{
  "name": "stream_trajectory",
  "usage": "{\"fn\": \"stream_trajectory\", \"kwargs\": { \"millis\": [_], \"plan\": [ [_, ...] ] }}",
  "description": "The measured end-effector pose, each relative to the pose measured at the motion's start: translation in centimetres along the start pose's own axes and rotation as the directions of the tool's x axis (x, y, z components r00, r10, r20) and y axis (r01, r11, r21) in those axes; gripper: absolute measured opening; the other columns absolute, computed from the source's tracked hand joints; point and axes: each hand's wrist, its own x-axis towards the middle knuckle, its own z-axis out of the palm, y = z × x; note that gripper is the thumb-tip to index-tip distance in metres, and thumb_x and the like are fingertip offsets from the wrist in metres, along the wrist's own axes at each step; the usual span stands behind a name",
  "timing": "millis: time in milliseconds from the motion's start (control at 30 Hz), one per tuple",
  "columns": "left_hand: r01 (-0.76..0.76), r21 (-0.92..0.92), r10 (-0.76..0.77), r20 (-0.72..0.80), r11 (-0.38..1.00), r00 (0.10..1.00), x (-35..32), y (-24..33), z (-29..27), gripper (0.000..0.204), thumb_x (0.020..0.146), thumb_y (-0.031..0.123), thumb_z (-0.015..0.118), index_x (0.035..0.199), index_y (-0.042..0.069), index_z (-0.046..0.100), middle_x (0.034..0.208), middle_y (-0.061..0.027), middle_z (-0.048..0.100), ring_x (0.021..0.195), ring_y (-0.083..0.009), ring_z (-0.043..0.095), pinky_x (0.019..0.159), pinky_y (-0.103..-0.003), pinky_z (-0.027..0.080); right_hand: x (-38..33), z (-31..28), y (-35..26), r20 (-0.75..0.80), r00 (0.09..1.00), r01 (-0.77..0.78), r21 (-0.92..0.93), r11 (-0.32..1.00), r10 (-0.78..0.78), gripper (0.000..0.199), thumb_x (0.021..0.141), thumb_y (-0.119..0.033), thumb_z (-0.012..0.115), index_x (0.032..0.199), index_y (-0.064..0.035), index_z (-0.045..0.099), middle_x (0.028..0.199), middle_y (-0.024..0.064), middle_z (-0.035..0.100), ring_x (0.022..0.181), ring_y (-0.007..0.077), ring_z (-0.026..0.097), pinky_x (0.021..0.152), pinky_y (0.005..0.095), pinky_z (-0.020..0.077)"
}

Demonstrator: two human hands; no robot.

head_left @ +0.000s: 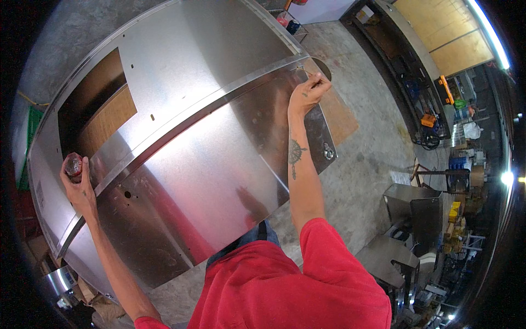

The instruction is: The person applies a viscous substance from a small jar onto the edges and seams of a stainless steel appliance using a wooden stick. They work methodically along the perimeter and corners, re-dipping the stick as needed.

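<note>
A large shiny sheet-metal panel (208, 175) lies before me, crossed diagonally by a raised metal strip (192, 112). My left hand (81, 192) is closed around a small round, clear-looking object with a reddish rim (73, 165), beside the strip's left part. I cannot tell its exact kind. Toward the panel's far right corner, my right hand (309, 94) has its fingers pinched together, near the strip's right end. Something thin and pale seems to show at the fingertips, too small to name. A rectangular cutout (70, 118) opens in the panel's left part, with brown board showing through.
Brown board (339, 118) sticks out past the panel's right edge. A small metal latch-like fitting (328, 151) sits at the right corner. Across the concrete floor (361, 93) stand a dark open cabinet (402, 71), grey metal boxes (411, 205) and cluttered shelves at far right.
</note>
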Motion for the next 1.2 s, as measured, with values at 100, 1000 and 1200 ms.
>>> {"fn": "stream_trajectory", "kwargs": {
  "millis": [100, 1000, 1200],
  "plan": [
    [-0.01, -0.011, 0.01, -0.007, 1.0, 1.0, -0.2, 0.4, 0.0, 0.063, 0.098, 0.046, 0.08, 0.144, 0.007, 0.062, 0.137, -0.0174, 0.069, 0.126, -0.0308, 0.067, 0.11, -0.044, 0.053, 0.1, 0.2, -0.2, -0.02, 1.0, 0.012, 0.023, 1.0, -0.012, 0.03, 0.117, -0.028, 0.049, 0.113, 0.0025, 0.05, 0.108, 0.0251, 0.068, 0.102, 0.0406, 0.07, 0.09, 0.0483, 0.0535],
    [0.014, -0.051, -0.015, -0.024, 0.999, 1.0, -0.8, 1.9, 0.0, 0.058, 0.095, 0.04, 0.085, 0.141, 0.011, 0.064, 0.127, -0.0112, 0.074, 0.11, -0.0229, 0.073, 0.098, -0.038, 0.057, -5.6, -4.7, -0.4, 0.021, 0.998, -0.063, 0.04, 0.997, 0.062, 0.03, 0.116, -0.026, 0.052, 0.117, 0.0037, 0.054, 0.111, 0.0212, 0.07, 0.103, 0.0299, 0.069, 0.091, 0.0416, 0.0545],
    [0.061, -0.024, -0.062, -0.002, 0.998, 0.998, -1.9, 4.3, -0.6, 0.062, 0.092, 0.046, 0.084, 0.141, 0.015, 0.062, 0.123, -0.0124, 0.074, 0.1, -0.0266, 0.075, 0.089, -0.042, 0.06, -17.4, -13.2, -6.1, 0.482, 0.874, -0.132, 0.1, 0.986, 0.068, 0.033, 0.116, -0.033, 0.053, 0.118, 0.0007, 0.055, 0.112, 0.0129, 0.065, 0.101, 0.0204, 0.061, 0.088, 0.035, 0.0522]
  ]
}}
